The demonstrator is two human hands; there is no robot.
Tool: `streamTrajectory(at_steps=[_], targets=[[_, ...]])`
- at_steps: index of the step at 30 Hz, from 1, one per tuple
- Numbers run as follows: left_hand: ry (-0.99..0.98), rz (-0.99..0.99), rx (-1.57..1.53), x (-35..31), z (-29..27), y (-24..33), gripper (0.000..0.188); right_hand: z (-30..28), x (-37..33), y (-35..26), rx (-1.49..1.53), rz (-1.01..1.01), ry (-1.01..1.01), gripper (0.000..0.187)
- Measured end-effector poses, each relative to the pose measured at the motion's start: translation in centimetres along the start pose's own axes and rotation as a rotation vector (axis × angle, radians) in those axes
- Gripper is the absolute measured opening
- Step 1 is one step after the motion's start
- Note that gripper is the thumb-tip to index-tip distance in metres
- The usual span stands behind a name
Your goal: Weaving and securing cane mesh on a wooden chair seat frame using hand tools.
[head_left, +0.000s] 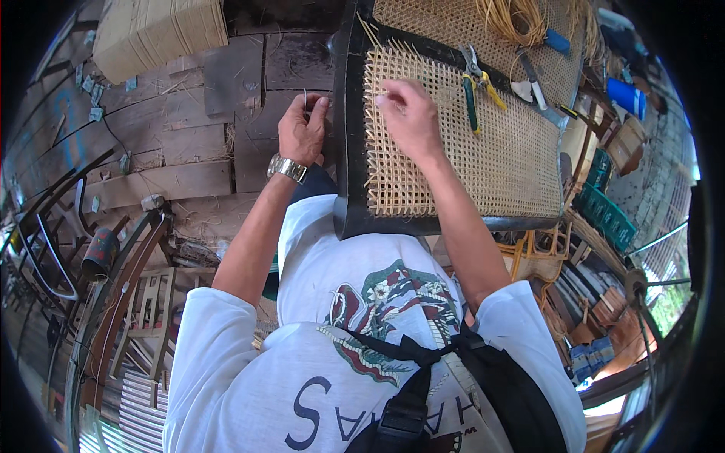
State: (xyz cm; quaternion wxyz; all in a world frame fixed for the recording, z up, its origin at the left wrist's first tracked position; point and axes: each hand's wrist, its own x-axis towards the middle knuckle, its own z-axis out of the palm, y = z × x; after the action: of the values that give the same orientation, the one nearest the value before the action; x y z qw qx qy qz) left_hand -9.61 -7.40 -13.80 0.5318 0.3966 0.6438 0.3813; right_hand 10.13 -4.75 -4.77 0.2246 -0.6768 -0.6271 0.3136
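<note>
Dark, smooth-surfaced framing borders the woven cane panel [498, 170], which lies ahead of the person and to the right, its long axis seeming to run left to right. The relation that counts is at its left edge: a row of short cane ends [370, 140] runs from near to far there, alongside the frame's left rail [350, 151]. The right hand [412, 119] is the nearer one, above the cane just right of that edge, its fingertips toward the far left; its thumb and fingers are curled narrow, but whether they grip a strand I cannot tell. The left hand [300, 136] is left of the rail, clear of the weave, so the panel lies to its right, across that rail; its thumb and forefinger close on a thin piece [306, 97], too small to identify. To the right of both hands, pruning shears [473, 69] rest on the cane, handles pointing nearer, with a white-handled knife [536, 90] farther right.
</note>
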Motion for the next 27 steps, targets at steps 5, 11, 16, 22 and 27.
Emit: streamTrajectory(at_steps=[5, 11, 16, 22, 27], targets=[[-0.027, 0.001, -0.001, 0.7, 0.0, 1.5, 0.03, -2.0, 0.2, 1.7, 0.047, 0.139, -0.097, 0.019], [-0.056, -0.034, 0.047, 0.5, 0.6, 2.4, 0.028, 0.1, 1.8, 1.1, -0.085, 0.159, -0.104, 0.029], [-0.063, -0.05, 0.047, 0.4, 0.3, 2.3, 0.029, -0.1, 3.2, 0.8, -0.192, 0.282, -0.216, 0.033], [-0.045, 0.017, 0.136, 1.0, 1.4, 3.7, 0.027, -1.1, 3.6, 1.4, -0.12, 0.304, -0.316, 0.033], [-0.073, 0.256, 0.303, 1.5, 2.6, 5.9, 0.024, -4.1, 0.2, 4.0, 0.188, 0.271, -0.133, 0.022]])
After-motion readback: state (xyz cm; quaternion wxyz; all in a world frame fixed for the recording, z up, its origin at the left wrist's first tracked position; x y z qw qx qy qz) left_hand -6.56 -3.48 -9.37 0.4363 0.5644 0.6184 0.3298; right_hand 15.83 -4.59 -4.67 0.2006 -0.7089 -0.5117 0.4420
